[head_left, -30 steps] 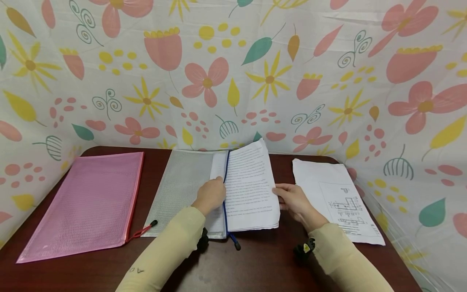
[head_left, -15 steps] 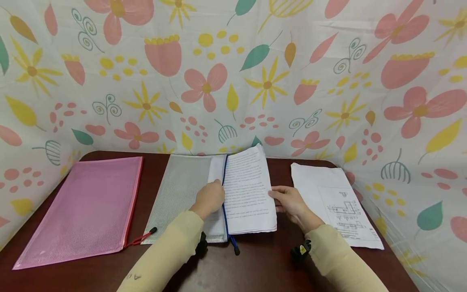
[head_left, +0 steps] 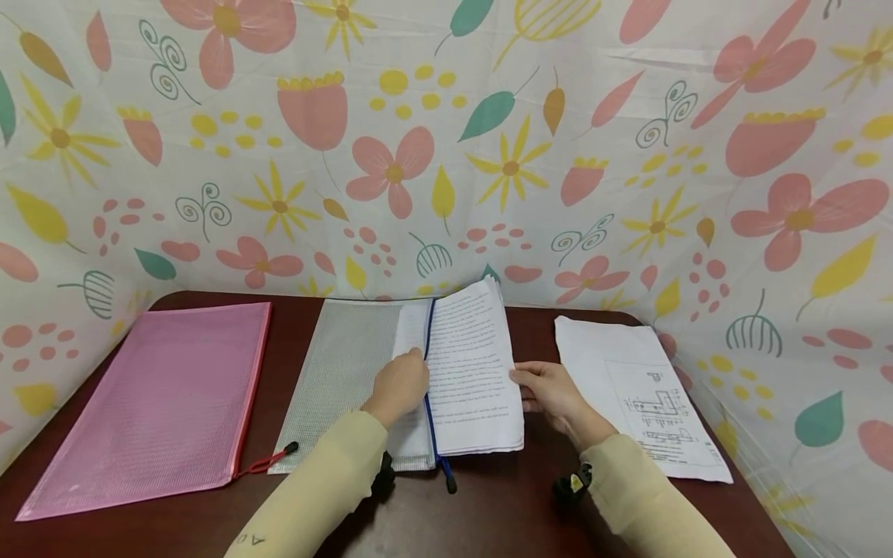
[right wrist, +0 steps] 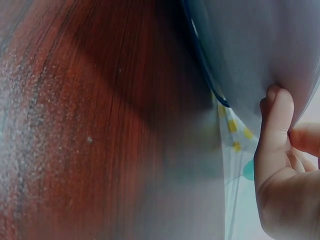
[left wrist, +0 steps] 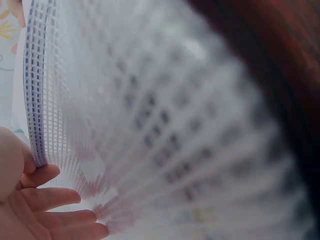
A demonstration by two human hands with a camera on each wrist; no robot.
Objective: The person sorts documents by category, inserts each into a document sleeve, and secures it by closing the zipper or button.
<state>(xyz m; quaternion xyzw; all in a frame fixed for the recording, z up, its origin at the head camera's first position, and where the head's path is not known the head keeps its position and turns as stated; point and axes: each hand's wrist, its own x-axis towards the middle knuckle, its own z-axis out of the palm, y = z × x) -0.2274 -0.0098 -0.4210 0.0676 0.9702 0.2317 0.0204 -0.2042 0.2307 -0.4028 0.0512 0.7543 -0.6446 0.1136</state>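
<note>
A clear mesh zipper folder (head_left: pixel 349 364) with a blue zip edge lies mid-table, its opening facing right. Several printed sheets (head_left: pixel 469 372) sit partly inside it, with most of their printed width showing right of the zip. My left hand (head_left: pixel 399 386) pinches the folder's edge at the zip; in the left wrist view the thumb and index finger of that hand (left wrist: pixel 40 200) hold the mesh rim, the other fingers extended. My right hand (head_left: pixel 554 395) pinches the sheets' right edge between thumb and fingers, as the right wrist view shows at the paper stack (right wrist: pixel 260 55).
A pink mesh zipper folder (head_left: pixel 153 403) with a red pull cord lies at the left. Another paper stack (head_left: pixel 628 387) with a printed drawing lies at the right. A flower-patterned curtain (head_left: pixel 446 155) stands behind the dark wooden table (head_left: pixel 502 511).
The sheets have slid slightly left, a little deeper into the clear folder, with my right hand following. My left hand keeps its hold on the zip edge. The head view has tilted slightly.
</note>
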